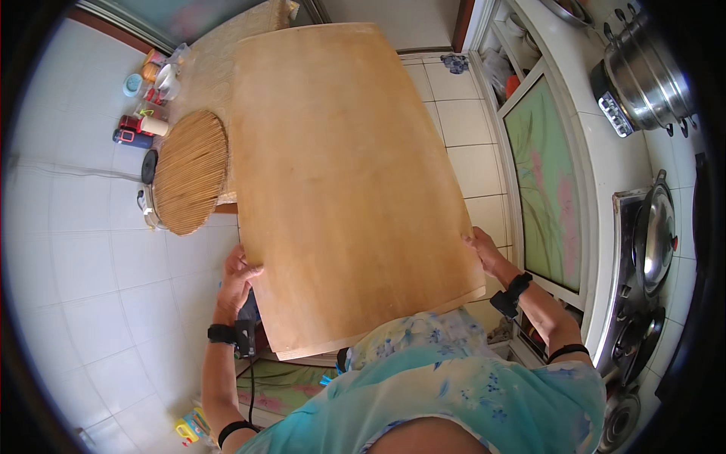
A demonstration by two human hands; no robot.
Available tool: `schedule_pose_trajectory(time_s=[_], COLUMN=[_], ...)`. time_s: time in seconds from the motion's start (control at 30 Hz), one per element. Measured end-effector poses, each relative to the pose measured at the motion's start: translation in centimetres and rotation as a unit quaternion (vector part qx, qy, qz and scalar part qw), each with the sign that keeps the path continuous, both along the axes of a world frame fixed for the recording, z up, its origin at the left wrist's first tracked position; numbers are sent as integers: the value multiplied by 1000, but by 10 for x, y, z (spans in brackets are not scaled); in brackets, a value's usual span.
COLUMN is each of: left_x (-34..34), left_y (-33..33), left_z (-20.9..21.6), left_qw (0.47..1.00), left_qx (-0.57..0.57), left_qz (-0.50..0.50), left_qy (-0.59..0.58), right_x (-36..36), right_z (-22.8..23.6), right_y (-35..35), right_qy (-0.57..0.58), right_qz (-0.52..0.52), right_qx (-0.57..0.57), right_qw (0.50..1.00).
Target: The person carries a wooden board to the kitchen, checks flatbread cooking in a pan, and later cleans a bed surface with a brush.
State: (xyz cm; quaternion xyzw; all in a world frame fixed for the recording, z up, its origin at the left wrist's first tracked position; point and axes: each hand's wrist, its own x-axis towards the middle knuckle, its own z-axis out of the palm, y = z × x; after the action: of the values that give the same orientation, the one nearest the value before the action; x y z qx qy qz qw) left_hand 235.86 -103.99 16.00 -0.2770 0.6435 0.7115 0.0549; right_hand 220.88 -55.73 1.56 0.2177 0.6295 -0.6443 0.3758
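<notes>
A large, pale wooden board (348, 174) stretches from close to my body out over the table ahead. My left hand (240, 272) grips its left edge near the close corner, the thumb lying on top. On the opposite edge my right hand (484, 250) is closed around the board, thumb up, with the other fingers mostly hidden underneath. The board's near edge reaches my patterned blue clothing. Its far part covers much of the table (208, 79); whether it rests there I cannot tell.
Left of the board lies a round mat of thin stalks (193, 172). Cups and jars (155, 83) line the table's wall side. Along the right runs a counter with a steel steamer (650, 72) and a lidded wok (656, 234), above a cabinet with green panels (544, 178).
</notes>
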Motion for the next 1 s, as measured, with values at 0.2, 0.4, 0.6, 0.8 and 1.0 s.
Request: schedule_pose_trajectory(time_s=[0.2, 0.4, 0.6, 0.8, 1.0], left_x=[24, 9, -1, -20, -75], left_y=[31, 41, 52, 77, 86], left_z=[40, 77, 123, 152, 153], left_qw=[999, 994, 986, 980, 961], left_qx=[-6, -55, -69, -62, -81], left_qz=[20, 17, 39, -12, -58], left_qy=[24, 92, 147, 189, 257], right_x=[5, 7, 11, 15, 16], right_z=[-39, 0, 10, 39, 27], right_y=[11, 7, 13, 5, 8], right_qy=[68, 78, 106, 56, -1], right_qz=[23, 4, 63, 25, -20], right_qx=[-23, -86, -87, -117, -100], right_qw=[997, 993, 989, 991, 995])
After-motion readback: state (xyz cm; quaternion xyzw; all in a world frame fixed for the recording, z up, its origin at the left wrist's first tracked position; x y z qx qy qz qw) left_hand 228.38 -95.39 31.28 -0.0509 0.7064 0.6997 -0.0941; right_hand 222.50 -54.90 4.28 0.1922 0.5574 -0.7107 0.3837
